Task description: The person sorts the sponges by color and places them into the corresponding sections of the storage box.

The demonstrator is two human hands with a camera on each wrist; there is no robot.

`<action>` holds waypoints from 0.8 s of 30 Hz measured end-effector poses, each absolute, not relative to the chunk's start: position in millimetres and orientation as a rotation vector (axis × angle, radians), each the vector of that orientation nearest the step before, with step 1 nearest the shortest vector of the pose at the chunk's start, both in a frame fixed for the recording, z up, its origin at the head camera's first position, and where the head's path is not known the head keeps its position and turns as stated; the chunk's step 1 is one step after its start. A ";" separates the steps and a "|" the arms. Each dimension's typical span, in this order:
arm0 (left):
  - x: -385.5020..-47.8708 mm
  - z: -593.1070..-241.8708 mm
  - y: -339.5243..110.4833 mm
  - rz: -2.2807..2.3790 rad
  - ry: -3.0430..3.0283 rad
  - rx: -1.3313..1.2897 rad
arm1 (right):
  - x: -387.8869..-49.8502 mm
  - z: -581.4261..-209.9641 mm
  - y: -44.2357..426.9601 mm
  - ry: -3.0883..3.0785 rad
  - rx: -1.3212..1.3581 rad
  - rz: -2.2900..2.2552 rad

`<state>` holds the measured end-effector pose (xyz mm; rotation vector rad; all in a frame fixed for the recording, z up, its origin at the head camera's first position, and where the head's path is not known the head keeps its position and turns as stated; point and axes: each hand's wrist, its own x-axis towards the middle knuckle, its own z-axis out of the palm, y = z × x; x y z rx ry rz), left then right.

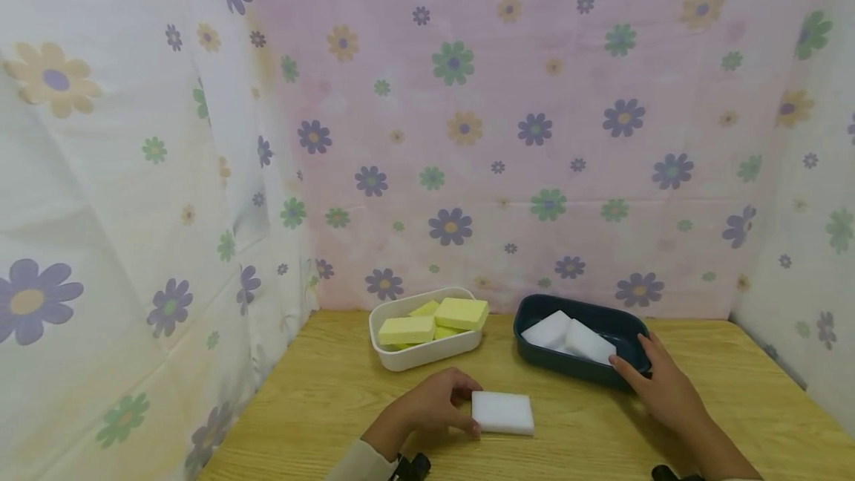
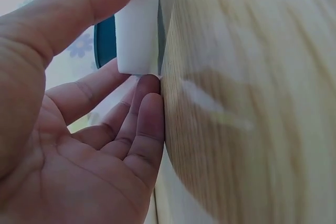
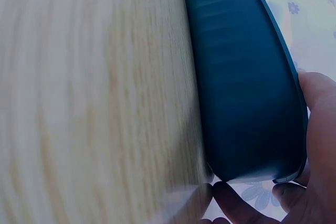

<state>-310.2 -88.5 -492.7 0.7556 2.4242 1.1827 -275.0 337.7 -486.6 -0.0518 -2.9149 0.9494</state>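
Observation:
A white sponge (image 1: 502, 413) lies flat on the wooden table near the front. My left hand (image 1: 437, 403) holds its left end, thumb at the near edge and index finger at the far edge. In the left wrist view the thumb overlaps the sponge (image 2: 137, 30), and the other fingers curl beside it close to the tabletop. My right hand (image 1: 668, 384) grips the right end of a dark blue bin (image 1: 568, 364), its thumb at the front rim and fingers around the end. Two white sponges (image 1: 591, 341) lie inside that bin. The right wrist view shows the bin's side (image 3: 241, 87).
A white bin (image 1: 427, 355) with several yellow sponges (image 1: 461, 313) stands at the back, left of the blue bin. Flowered cloth (image 1: 494, 95) hangs behind the table (image 1: 320, 392) and along both sides.

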 end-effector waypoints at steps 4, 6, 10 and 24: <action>-311.9 -494.0 -89.3 1.188 2.412 0.767 | -276.1 -487.4 337.9 -2.918 -0.052 0.942; -312.5 -493.9 -88.8 1.204 2.391 0.762 | -276.2 -487.2 338.0 -2.920 -0.058 0.942; -313.0 -491.1 -86.9 1.252 2.348 0.739 | -275.5 -486.0 337.9 -2.919 -0.064 0.947; -321.4 -474.3 -61.6 1.374 2.362 0.774 | -276.5 -487.9 339.1 -2.907 -0.044 0.950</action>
